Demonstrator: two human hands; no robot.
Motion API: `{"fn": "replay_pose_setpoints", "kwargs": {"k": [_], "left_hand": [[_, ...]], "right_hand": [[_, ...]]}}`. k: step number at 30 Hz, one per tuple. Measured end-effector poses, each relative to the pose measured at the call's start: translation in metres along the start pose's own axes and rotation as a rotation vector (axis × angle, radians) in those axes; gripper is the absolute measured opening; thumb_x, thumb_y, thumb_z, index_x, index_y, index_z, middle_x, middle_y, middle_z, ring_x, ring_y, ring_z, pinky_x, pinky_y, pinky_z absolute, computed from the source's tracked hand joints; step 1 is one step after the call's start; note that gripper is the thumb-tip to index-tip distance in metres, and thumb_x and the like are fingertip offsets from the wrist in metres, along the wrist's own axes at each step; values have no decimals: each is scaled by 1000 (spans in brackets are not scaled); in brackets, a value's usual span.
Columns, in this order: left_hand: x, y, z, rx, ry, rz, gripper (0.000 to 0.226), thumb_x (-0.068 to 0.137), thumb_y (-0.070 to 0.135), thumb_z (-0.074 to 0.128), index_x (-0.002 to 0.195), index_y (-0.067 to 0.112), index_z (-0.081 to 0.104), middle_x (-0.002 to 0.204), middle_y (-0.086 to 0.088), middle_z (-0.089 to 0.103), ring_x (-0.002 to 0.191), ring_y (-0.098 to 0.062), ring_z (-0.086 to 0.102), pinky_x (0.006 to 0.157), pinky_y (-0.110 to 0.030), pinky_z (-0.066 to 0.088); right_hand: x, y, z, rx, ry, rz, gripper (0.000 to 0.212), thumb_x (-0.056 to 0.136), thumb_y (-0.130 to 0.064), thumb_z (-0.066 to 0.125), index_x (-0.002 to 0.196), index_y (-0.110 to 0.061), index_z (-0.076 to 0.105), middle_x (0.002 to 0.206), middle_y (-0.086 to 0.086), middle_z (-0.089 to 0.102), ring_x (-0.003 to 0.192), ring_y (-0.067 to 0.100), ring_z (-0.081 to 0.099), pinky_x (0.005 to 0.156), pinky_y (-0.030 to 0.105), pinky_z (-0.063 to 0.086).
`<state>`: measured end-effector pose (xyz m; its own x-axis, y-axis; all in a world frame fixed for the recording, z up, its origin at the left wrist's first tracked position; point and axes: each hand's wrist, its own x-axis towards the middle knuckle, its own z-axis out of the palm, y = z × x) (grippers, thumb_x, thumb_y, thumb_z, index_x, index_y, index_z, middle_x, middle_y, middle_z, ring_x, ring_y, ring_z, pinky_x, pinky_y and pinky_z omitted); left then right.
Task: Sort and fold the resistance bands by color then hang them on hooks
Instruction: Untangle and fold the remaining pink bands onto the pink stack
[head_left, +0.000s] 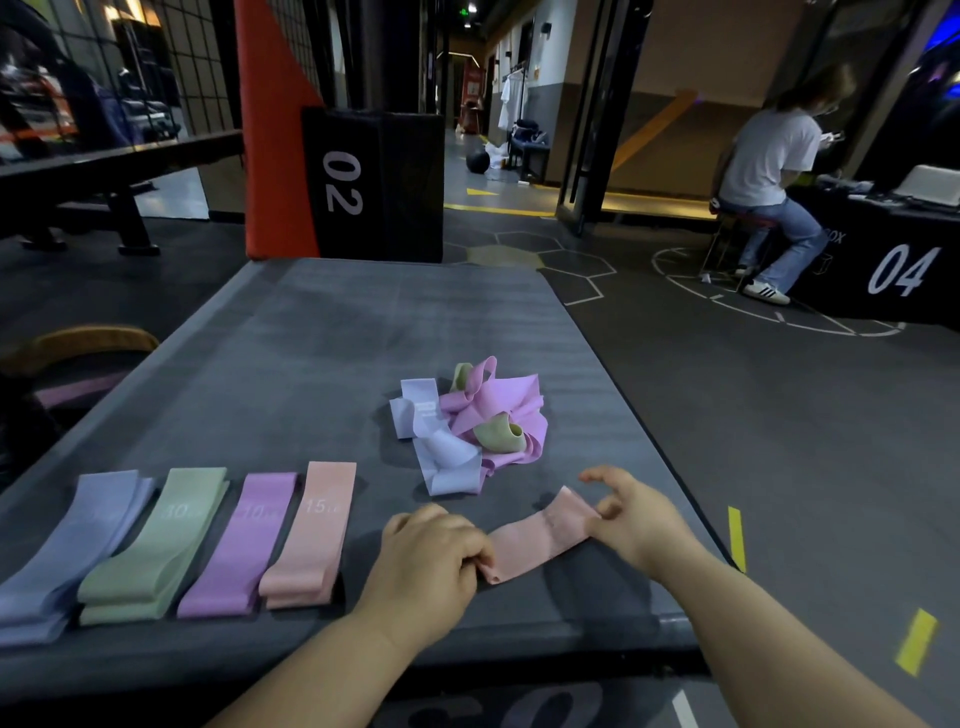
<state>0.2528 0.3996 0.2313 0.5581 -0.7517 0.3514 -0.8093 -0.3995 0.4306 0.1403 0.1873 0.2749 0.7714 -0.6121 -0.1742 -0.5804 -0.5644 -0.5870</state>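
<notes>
Bare forearms (779, 639), no sleeves

Desk (363, 322), near edge: left hand (431, 561) and right hand (631, 519) pinch opposite ends of one pink band (540, 540). Near-left corner: four folded stacks (171, 545). Centre: tangled unsorted bands (472, 426).

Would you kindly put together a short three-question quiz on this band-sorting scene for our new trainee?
1. True or false: both hands, the left hand and the right hand, touch the peach band.
2. How many sorted stacks lie in the row on the mat?
3. Which colour is absent from the unsorted pile? A. pink B. green C. lavender D. peach

Key
1. True; each hand holds one end.
2. Four: the lavender stack, green stack, pink stack and peach stack.
3. D.
</notes>
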Motion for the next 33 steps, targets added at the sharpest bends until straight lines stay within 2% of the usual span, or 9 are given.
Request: {"fn": "replay_pose_setpoints", "kwargs": {"k": [6, 11, 14, 16, 19, 24, 27, 30, 33], "left_hand": [[2, 7, -6, 15, -135, -19, 54, 71, 52, 24, 90, 28, 69, 91, 14, 63, 93, -9, 48, 84, -27, 36], [0, 6, 2, 33, -136, -1, 25, 82, 47, 53, 84, 25, 64, 86, 13, 58, 90, -11, 47, 76, -26, 39], [-2, 11, 3, 1, -137, 0, 22, 83, 37, 59, 103, 29, 64, 108, 18, 58, 110, -12, 50, 87, -26, 38], [-2, 13, 3, 50, -232, -32, 41, 94, 38, 49, 134, 36, 49, 143, 21, 41, 138, -8, 30, 108, -27, 24], [-2, 16, 1, 158, -350, -31, 48, 102, 37, 31, 149, 37, 22, 157, 21, 15, 147, -7, 5, 117, -29, 3], [-4, 18, 0, 246, -411, -53, 51, 104, 35, 22, 153, 31, 8, 159, 18, 7, 148, -11, -5, 120, -39, -3], [-5, 20, -1, 253, -424, -69, 52, 104, 36, 20, 153, 31, 6, 160, 18, 3, 148, -10, -7, 120, -41, -5], [-7, 21, -2, 251, -434, -83, 52, 104, 36, 19, 154, 31, 5, 160, 18, 2, 148, -10, -7, 120, -41, -6], [-7, 22, -3, 248, -434, -89, 52, 104, 36, 19, 153, 31, 4, 160, 18, 2, 148, -10, -6, 120, -41, -7]], "right_hand": [[2, 3, 4, -129, -5, 16, 48, 83, -16, 57, 128, -29, 51, 92, -10, 59, 82, 13, 56, 69, 26, 45], [2, 5, 6, -130, 13, -72, 71, 81, -10, 57, 143, -39, 36, 133, -4, 43, 114, 17, 50, 97, 33, 45], [4, 5, 9, -258, -33, -216, 72, 82, -3, 48, 145, -36, 37, 153, -12, 29, 140, 15, 27, 115, 29, 25], [4, 6, 12, -350, -78, -269, 71, 85, 0, 41, 148, -33, 34, 157, -16, 23, 145, 11, 18, 119, 26, 16], [4, 8, 15, -435, -156, -305, 67, 90, -3, 35, 151, -31, 25, 159, -16, 15, 148, 7, 9, 120, 30, 14], [0, 8, 17, -539, -221, -248, 53, 104, -34, 24, 154, -30, 8, 161, -16, -2, 149, 10, -4, 121, 38, 1], [-5, 10, 21, -572, -232, -219, 61, 100, -53, 15, 154, -30, -3, 159, -18, -12, 148, 11, -13, 120, 42, -5], [-8, 11, 24, -570, -198, -229, 91, 74, -76, -10, 153, -31, -7, 158, -19, -16, 147, 11, -17, 120, 42, -8], [-9, 15, 28, -553, -164, -233, 112, 53, -79, -23, 153, -32, -8, 157, -19, -17, 146, 11, -18, 120, 42, -9]]}}
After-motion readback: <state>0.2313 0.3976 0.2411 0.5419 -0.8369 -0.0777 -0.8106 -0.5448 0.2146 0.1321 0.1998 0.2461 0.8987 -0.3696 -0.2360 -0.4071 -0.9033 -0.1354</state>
